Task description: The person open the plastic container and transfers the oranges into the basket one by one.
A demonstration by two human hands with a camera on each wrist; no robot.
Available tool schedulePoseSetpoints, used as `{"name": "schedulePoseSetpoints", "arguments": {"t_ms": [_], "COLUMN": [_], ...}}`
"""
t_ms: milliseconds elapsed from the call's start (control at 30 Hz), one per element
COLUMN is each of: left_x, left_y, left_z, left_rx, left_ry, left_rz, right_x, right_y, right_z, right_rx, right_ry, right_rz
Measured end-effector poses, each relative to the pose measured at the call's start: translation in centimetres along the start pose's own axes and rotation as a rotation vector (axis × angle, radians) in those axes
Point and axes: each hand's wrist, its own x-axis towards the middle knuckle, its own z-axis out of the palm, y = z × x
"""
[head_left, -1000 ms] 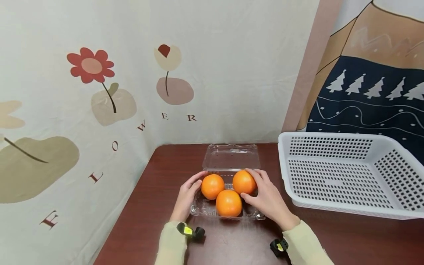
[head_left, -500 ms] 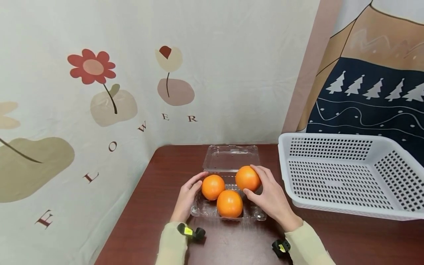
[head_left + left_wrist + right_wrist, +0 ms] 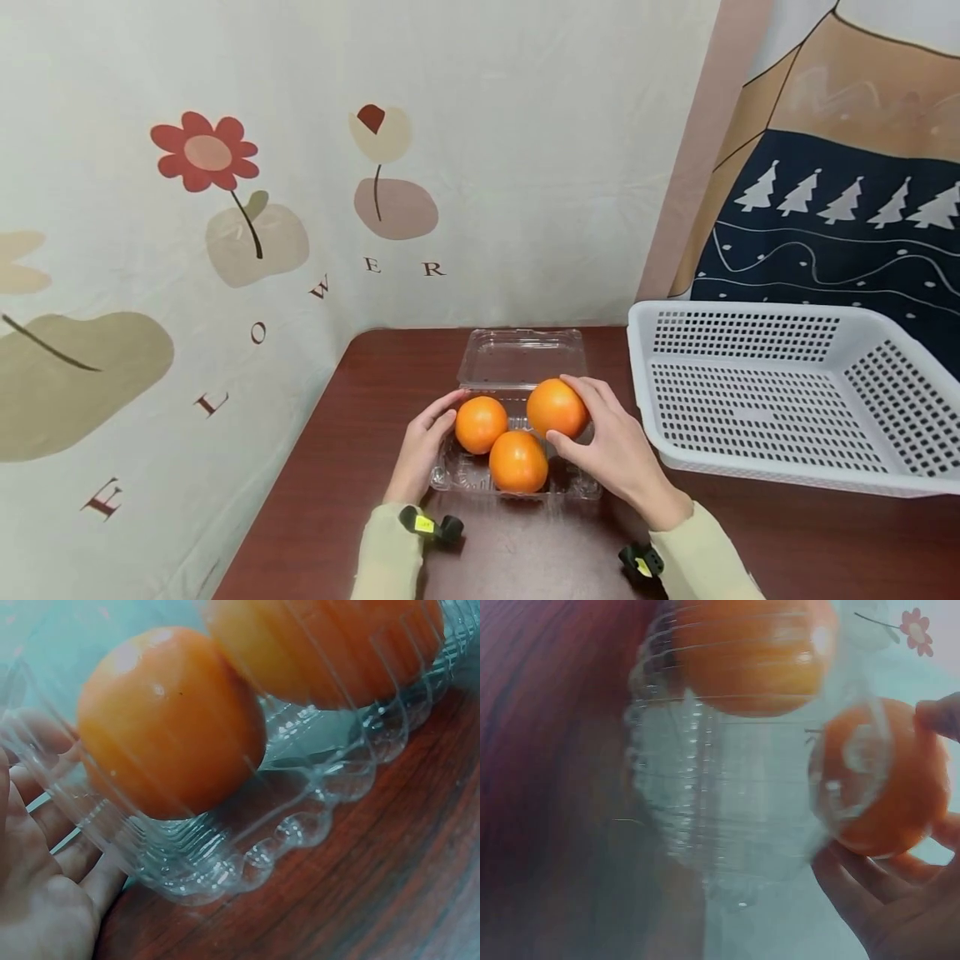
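Observation:
A clear plastic clamshell box (image 3: 468,482) lies with its lid (image 3: 525,358) folded back on the table. In it sit a left orange (image 3: 482,424) and a front orange (image 3: 518,461). My right hand (image 3: 618,446) grips a third orange (image 3: 557,408) at the box's back right, thumb at the front and fingers over its far side. The right wrist view has this orange (image 3: 907,780) beside the clear wall. My left hand (image 3: 417,450) rests along the box's left side. In the left wrist view, its fingers (image 3: 52,821) lie against the outer wall, near the left orange (image 3: 172,724).
A white perforated plastic basket (image 3: 757,475) stands on the right of the dark red wooden table (image 3: 525,550). Behind the table hangs a pale curtain (image 3: 540,167) printed with flowers and letters.
My right hand has raised its orange slightly up and to the right from its spot in the box, then lowered it a little. The left hand and the other two oranges stay put.

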Motion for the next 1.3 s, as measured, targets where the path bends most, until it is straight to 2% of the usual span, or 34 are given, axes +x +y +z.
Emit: {"name": "schedulePoseSetpoints", "arguments": {"t_ms": [167,433,633,1033,1300], "left_x": [-0.4,-0.7,-0.5,-0.5,-0.3], "left_y": [0.9,1.0,1.2,1.1,0.7], "left_z": [0.2,-0.5,-0.6,-0.5,0.0], "left_rx": [0.018,0.068,0.08,0.069,0.059], "left_ry": [0.0,0.024,0.014,0.001,-0.01], "left_rz": [-0.005,-0.003,0.007,0.013,0.005], "right_x": [-0.1,0.4,1.2,1.7,2.4], "right_y": [-1.0,-2.3,-2.7,-2.7,-2.1], "right_z": [-0.9,-2.5,-4.0,-6.4,-8.2], "right_rx": [0.018,0.001,-0.038,-0.122,-0.151], "right_ry": [-0.028,-0.044,-0.055,-0.102,-0.109], "right_rz": [-0.032,-0.087,-0.139,-0.173,-0.152]}}
